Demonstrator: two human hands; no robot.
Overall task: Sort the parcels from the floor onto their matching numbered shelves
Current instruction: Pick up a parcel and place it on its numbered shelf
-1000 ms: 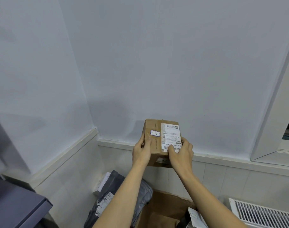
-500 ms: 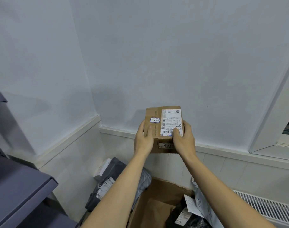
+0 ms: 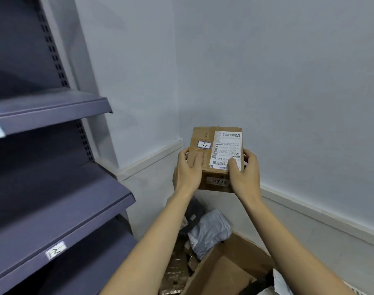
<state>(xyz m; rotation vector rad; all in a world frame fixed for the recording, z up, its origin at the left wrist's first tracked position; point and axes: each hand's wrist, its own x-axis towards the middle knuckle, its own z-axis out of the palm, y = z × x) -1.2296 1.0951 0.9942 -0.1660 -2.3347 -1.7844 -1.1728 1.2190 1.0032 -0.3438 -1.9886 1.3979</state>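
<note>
Shelving (image 3: pixel 54 201) swung into view | left hand (image 3: pixel 187 171), right hand (image 3: pixel 244 174) grip rectangular cardboard parcel (image 3: pixel 205 154)

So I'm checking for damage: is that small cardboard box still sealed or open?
Sealed: the small cardboard box shows closed flaps under its shipping label; both hands grip it.

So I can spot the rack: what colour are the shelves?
Dark blue-grey shelves, clearest in the head view, at left.

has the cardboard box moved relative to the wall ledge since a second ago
Cannot tell. The camera swung left; the cardboard box, gripped by both hands, sits about as high above the wall ledge as before.
</note>
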